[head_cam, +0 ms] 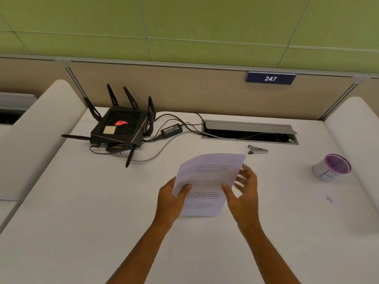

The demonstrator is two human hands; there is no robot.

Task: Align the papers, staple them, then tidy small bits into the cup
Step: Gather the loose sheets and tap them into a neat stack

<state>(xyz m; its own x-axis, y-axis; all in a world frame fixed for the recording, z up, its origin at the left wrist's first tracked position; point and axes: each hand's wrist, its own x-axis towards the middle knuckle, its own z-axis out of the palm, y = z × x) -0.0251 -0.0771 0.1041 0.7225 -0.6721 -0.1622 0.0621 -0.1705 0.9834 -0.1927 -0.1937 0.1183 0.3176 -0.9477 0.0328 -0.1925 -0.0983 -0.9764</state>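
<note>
A stack of printed papers (207,181) is held upright above the middle of the white desk, its lower edge near the desk surface. My left hand (171,199) grips the stack's left edge, thumb on the front. My right hand (244,191) holds the right edge, thumb on the front and fingers spread behind the sheets. A small grey stapler (257,149) lies on the desk beyond the papers. A white cup with a purple rim (331,167) stands at the right. Small bits (329,199) lie on the desk in front of the cup.
A black router with several antennas (121,128) and its power adapter (171,131) with cables sit at the back left. An open cable tray (250,132) runs along the back of the desk (102,201). White dividers rise at both sides.
</note>
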